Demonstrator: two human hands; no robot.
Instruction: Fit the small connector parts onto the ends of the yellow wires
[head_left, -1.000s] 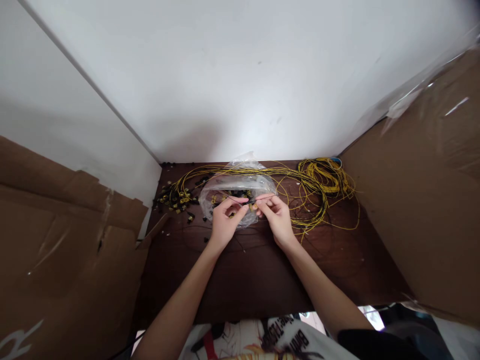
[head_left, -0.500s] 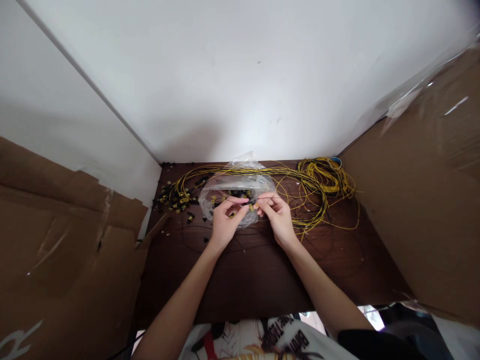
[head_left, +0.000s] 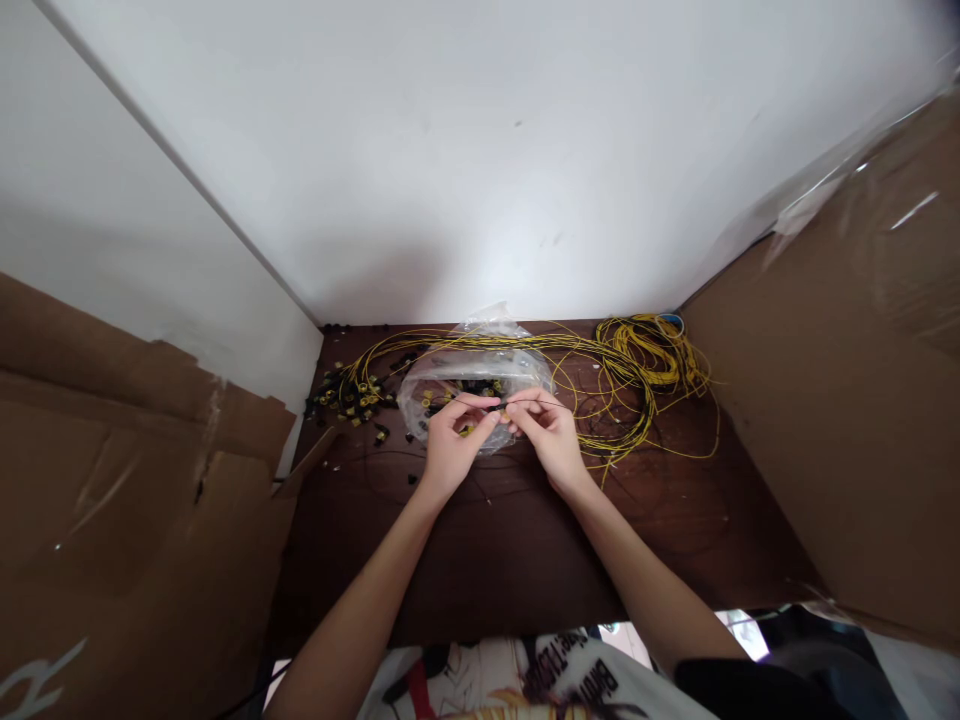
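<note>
L hand (head_left: pixel 452 446) & R hand (head_left: pixel 551 438) nearly meet mid-bench, fingertips of both pinched on a small dark part (head_left: pixel 501 407), details too small to tell. Thin dark wire runs out from fingers both sides. Part is held above clear plastic bag (head_left: pixel 412 390) w/ black & yellow bits (head_left: pixel 480 386) in it. More connectors (head_left: pixel 362 398) piled at L of bench (head_left: pixel 450 575). Yellow/black wires (head_left: pixel 480 342) run along far side, past bag, to coiled bundle (head_left: pixel 660 360) at far R. Cardboard (head_left: pixel 847 380) both sides, white wall (head_left: pixel 480 180) at far edge.
</note>
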